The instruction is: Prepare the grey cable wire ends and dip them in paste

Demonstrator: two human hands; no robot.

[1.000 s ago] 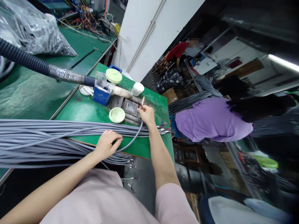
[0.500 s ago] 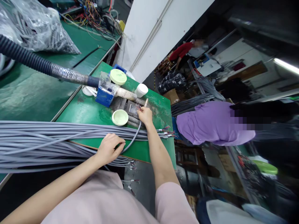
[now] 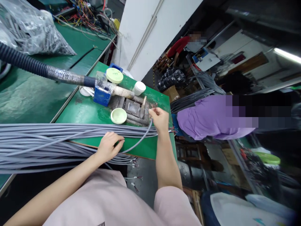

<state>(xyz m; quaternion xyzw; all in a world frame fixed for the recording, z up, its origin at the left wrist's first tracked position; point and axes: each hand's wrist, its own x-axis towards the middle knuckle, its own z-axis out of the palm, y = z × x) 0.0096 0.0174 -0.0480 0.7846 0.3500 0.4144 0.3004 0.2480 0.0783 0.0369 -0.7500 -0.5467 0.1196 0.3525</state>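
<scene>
Two hands handling a grey cable (image 3: 138,143) at a green workbench (image 3: 77,110).
Right hand (image 3: 160,120) pinched shut on cable, near metal fixture (image 3: 133,108); left hand (image 3: 108,146) half-curled on bundle (image 3: 47,138), grip unclear.

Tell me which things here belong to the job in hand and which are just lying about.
In use: left hand on the grey cable bundle; right hand at a single grey cable; metal jig beside it.
Lying about: pale green lid, white plastic tub, blue box.

right hand (image 3: 160,120) | free: green bench top (image 3: 161,105) ahead | blocking: metal jig (image 3: 134,108), grey cable bundle (image 3: 47,138)
</scene>
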